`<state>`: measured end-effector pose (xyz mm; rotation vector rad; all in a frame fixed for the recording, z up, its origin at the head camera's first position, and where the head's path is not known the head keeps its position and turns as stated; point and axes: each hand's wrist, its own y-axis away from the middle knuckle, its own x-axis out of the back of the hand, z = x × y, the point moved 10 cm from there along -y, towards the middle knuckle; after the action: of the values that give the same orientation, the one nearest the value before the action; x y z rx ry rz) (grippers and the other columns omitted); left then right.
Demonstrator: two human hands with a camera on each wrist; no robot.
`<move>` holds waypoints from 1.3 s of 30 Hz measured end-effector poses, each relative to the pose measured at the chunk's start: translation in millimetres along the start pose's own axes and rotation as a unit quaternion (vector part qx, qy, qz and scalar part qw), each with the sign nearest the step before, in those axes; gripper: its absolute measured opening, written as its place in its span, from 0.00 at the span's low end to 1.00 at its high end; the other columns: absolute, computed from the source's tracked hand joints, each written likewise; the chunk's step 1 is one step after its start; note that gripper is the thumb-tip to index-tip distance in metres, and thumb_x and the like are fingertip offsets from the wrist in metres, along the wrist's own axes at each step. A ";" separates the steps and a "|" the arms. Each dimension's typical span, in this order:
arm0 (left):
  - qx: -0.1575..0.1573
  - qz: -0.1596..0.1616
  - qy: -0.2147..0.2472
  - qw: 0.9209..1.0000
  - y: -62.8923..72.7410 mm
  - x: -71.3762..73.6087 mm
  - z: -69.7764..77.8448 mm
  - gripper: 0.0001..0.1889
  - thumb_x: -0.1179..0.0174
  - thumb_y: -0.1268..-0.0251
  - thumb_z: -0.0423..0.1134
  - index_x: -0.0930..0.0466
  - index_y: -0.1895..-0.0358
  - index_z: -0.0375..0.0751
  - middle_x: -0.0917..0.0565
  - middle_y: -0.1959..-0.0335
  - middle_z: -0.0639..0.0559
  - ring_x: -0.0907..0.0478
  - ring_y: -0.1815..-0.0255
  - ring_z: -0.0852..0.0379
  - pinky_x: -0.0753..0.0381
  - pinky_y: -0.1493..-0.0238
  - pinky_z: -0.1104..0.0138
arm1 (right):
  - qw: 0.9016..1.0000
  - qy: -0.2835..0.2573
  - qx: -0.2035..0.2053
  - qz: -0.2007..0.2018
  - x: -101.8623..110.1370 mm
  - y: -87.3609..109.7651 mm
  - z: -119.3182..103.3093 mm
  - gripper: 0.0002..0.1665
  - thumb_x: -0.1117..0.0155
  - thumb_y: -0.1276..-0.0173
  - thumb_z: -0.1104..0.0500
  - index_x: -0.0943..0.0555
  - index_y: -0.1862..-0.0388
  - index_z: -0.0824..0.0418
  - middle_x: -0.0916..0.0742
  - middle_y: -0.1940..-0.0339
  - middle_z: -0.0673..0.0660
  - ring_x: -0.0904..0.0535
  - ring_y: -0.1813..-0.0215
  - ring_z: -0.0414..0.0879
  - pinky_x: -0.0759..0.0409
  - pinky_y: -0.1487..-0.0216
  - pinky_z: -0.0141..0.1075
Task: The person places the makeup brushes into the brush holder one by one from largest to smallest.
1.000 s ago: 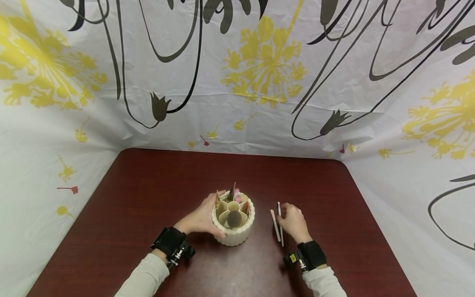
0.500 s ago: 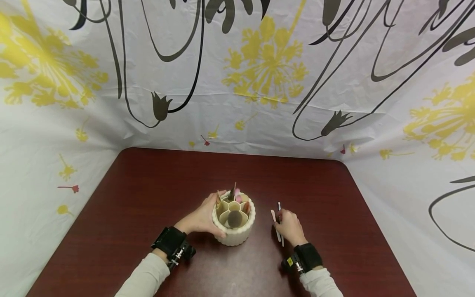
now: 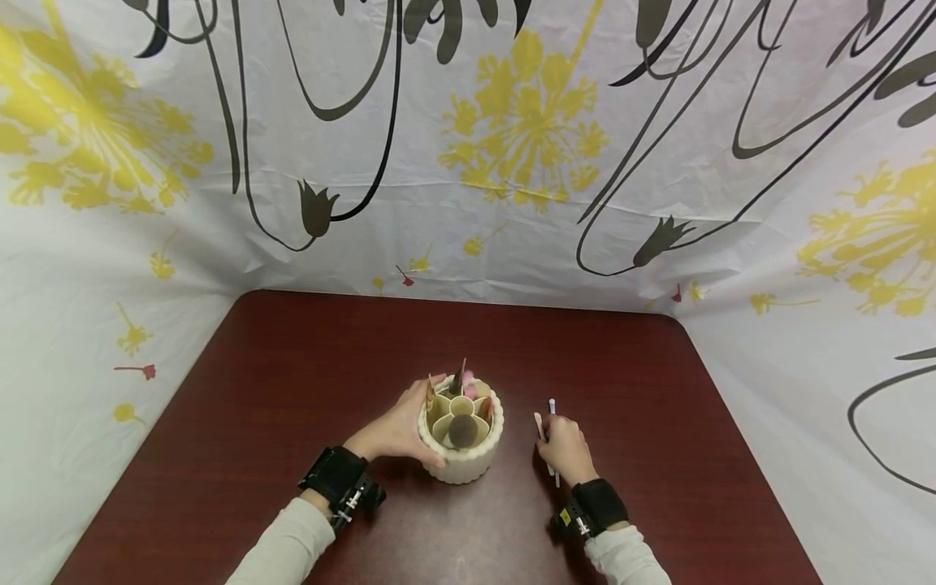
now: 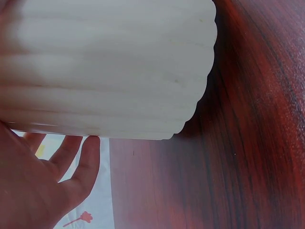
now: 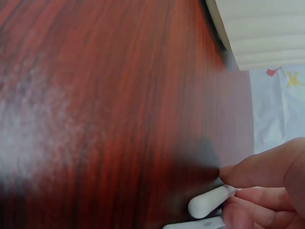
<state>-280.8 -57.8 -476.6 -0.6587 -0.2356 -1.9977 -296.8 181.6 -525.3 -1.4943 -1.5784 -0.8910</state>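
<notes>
My left hand (image 3: 398,426) grips the side of a round cream brush holder (image 3: 462,470) standing on the table. Its ribbed wall (image 4: 109,71) fills the upper left wrist view, with the fingertips behind it. Several makeup brushes stand in the holder's compartments, one with a round dark head (image 3: 462,431). To the right, my right hand (image 3: 566,448) pinches a slim white makeup brush (image 5: 209,201) between thumb and fingers, close over the table. The hand hides its middle. A second slim white makeup brush (image 5: 193,224) lies right beside it.
The dark red wooden table (image 3: 351,341) has rounded far corners. Behind and at both sides hangs a white cloth (image 3: 409,236) printed with flowers. Each wrist wears a black strap with a small camera.
My right hand has moved slightly left, from the right brush onto the left one, and its thumb and fingers have closed on it. The left hand and holder stay put.
</notes>
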 end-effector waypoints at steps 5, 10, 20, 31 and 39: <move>0.000 -0.003 -0.002 1.000 -0.4 0.1 0.7 0.65 0.22 0.81 0.53 0.51 0.31 0.40 0.40 0.37 0.44 0.45 0.36 0.48 0.41 0.41 0.50 | 1.000 0.002 -0.002 0.004 0.8 -1.7 -1.6 0.11 0.35 0.52 0.68 0.28 0.85 0.60 0.27 0.86 0.51 0.32 0.82 0.43 0.34 0.81 0.34; 0.004 -0.004 0.000 1.000 -0.7 0.1 0.6 0.65 0.22 0.81 0.52 0.51 0.31 0.39 0.41 0.37 0.45 0.45 0.36 0.49 0.41 0.41 0.51 | 1.000 -0.001 -0.008 0.003 1.4 -2.1 -3.3 0.12 0.37 0.52 0.69 0.29 0.87 0.60 0.27 0.87 0.51 0.32 0.83 0.43 0.35 0.82 0.34; 0.009 0.000 -0.002 1.000 -0.5 1.0 -0.2 0.64 0.22 0.82 0.52 0.51 0.31 0.40 0.41 0.37 0.45 0.44 0.37 0.49 0.40 0.42 0.51 | 1.000 0.012 0.004 0.015 7.9 -1.6 -8.6 0.08 0.36 0.55 0.69 0.27 0.84 0.61 0.25 0.85 0.52 0.31 0.81 0.45 0.33 0.80 0.37; 0.005 -0.003 -0.003 1.000 0.0 0.5 0.1 0.65 0.22 0.81 0.53 0.51 0.31 0.41 0.41 0.36 0.44 0.45 0.36 0.48 0.41 0.41 0.50 | 0.997 -0.031 0.014 0.064 30.8 -1.3 -17.7 0.08 0.35 0.54 0.69 0.21 0.71 0.65 0.18 0.78 0.55 0.23 0.75 0.46 0.25 0.73 0.39; -0.003 0.000 -0.007 1.000 -0.5 -0.3 -0.4 0.65 0.22 0.82 0.54 0.51 0.31 0.40 0.40 0.37 0.44 0.45 0.36 0.48 0.41 0.41 0.49 | 0.991 -0.072 0.043 0.100 56.5 2.9 -39.9 0.12 0.35 0.55 0.69 0.22 0.68 0.66 0.18 0.76 0.55 0.23 0.74 0.44 0.25 0.73 0.37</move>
<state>-281.3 -57.5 -477.0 -0.6765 -0.2387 -1.9954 -292.0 172.2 -456.9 -1.6525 -1.5151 -0.6056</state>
